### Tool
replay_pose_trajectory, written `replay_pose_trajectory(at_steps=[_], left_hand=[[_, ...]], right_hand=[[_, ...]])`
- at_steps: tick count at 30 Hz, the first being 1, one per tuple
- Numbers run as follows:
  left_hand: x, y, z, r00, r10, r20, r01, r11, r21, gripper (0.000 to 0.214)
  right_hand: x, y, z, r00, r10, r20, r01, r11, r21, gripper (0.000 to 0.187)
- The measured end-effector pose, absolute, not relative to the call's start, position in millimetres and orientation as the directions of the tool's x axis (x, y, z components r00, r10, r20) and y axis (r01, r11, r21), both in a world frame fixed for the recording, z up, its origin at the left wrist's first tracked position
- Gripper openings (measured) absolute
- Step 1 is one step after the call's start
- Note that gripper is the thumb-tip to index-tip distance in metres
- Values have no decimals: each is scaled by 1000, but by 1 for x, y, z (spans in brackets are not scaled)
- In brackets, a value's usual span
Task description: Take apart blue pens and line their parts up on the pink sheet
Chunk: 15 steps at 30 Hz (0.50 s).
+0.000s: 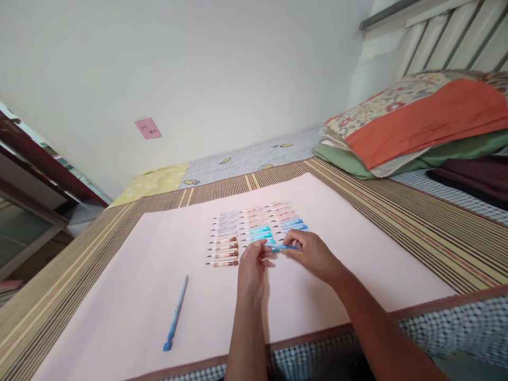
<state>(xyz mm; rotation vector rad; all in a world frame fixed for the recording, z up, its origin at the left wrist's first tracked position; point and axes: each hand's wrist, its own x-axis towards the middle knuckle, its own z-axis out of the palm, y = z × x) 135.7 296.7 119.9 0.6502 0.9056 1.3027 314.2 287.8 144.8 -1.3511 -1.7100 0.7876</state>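
Both of my hands pinch one small blue pen piece (280, 247) just above a pale pink sheet (357, 248). My left hand (252, 271) grips its left end and my right hand (311, 254) grips its right end, fingers closed. Right behind them lie rows of several short pen parts (254, 230) in clear, pink, blue and brown, lined up side by side. A whole blue pen (175, 313) lies alone on the sheet to the left of my left forearm.
The sheet rests on a striped woven mat (436, 222) over a bed. Folded pillows and blankets (420, 121) are stacked at the right. A white wall with a pink note (148, 128) stands behind. A window frame (35, 185) is at the left.
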Motion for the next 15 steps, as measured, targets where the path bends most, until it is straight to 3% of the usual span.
replay_pose_trajectory(at_steps=[6,15], left_hand=[[141,296,113,-16,993,-118,-422,101,901,42],[142,294,118,-17,999,-51,-405,40,913,35]], right_hand=[[315,288,143,-101,948,302,568,304,-765,9],[317,289,143,-127,921,368,575,371,-729,10]])
